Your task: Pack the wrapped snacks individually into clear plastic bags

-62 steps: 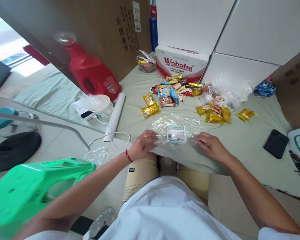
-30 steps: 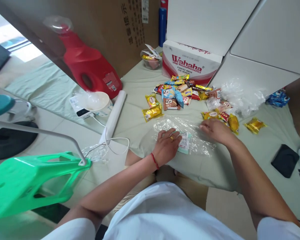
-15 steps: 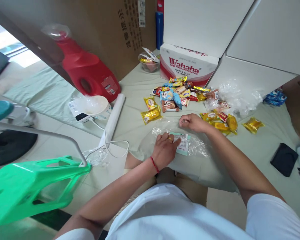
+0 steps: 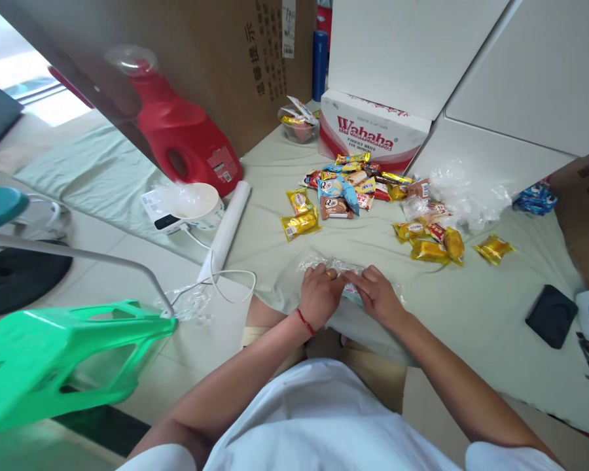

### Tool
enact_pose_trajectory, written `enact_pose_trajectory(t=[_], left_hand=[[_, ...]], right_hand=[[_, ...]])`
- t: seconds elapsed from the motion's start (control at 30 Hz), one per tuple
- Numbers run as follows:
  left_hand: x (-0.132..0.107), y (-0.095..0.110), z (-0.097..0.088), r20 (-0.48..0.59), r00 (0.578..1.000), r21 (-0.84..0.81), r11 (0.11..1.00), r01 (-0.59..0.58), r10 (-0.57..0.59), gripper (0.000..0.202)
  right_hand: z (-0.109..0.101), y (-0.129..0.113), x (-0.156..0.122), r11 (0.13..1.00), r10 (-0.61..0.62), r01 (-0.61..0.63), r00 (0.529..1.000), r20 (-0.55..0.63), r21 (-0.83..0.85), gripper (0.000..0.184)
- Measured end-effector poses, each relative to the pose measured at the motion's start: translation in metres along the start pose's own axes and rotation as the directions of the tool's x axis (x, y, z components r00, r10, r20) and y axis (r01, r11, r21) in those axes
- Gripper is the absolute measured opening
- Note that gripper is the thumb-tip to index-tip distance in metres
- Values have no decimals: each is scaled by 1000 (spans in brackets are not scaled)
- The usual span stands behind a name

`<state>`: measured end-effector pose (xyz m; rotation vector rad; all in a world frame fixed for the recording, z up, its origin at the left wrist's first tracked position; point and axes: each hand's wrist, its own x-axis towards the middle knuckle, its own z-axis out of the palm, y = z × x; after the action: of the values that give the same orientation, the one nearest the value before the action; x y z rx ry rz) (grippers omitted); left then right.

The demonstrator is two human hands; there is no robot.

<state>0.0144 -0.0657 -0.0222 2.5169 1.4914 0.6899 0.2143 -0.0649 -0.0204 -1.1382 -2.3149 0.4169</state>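
My left hand [image 4: 319, 296] and my right hand [image 4: 377, 296] meet side by side at the near edge of the pale green cloth [image 4: 471, 307]. Both press with curled fingers on a clear plastic bag [image 4: 324, 265], folded small, that holds a white and mint packet [image 4: 352, 292]; the packet is mostly hidden under my fingers. A red cord is on my left wrist. Beyond my hands lies a pile of wrapped snacks [image 4: 346, 183]. Two yellow packets [image 4: 299, 212] lie to its left and a yellow cluster [image 4: 429, 242] to the right.
A Wahaha carton [image 4: 373, 131] and white boxes stand at the back. A red jug [image 4: 186, 140], a white bowl [image 4: 196, 199], a paper roll [image 4: 226, 229] and a cable sit left. A black phone [image 4: 552, 315] lies right. A green stool [image 4: 59, 360] is near left.
The bag lay spread flat with a hand at each side. My right hand swept its right side over to the left, and both hands now hold it folded over the packet.
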Motion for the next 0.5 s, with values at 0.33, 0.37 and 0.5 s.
enact_pose_trajectory(t=[0.33,0.37,0.5], left_hand=[[-9,-5,22,-214,890,-324,889,323,-402,17],[-10,-9,21,-193,891,-365,873,324,-411,17],[-17,-34,11,-110,915,-621,745,242,-389,15]], right_hand=[[17,-4,-12,995,-34,32,999,-22,-97,52],[17,-5,-13,992,-50,50,999,6,-113,53],[16,-8,-12,980,-85,102,991,105,-169,62]])
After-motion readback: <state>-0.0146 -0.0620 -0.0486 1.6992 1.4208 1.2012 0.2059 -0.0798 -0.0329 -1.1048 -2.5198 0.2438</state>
